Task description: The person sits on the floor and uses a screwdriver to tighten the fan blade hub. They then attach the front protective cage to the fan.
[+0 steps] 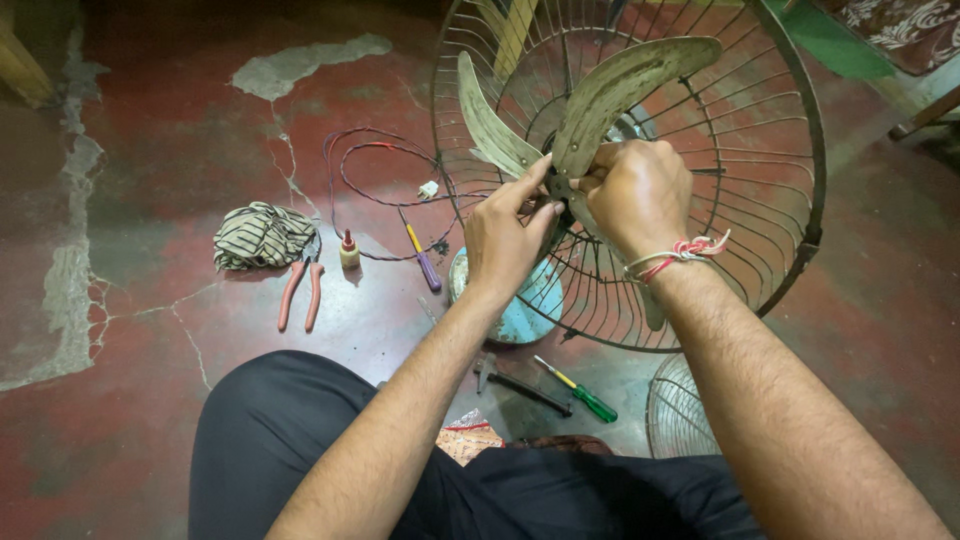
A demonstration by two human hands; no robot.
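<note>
A: What's the person wearing?

B: Dark trousers (270, 420), near black, smooth cloth with soft folds at the knee. Both forearms are bare and hairy, no sleeves in view.

A: Anything on the hands?

B: The left hand (507, 232) has no ring, watch or glove. The right hand (640, 192) is bare too, but its wrist carries a thread band (678, 253): red and white strands wound around several times, with a knot and loose ends sticking out to one side.

A: Shoes?

B: Can't tell; the feet are out of view.
</note>
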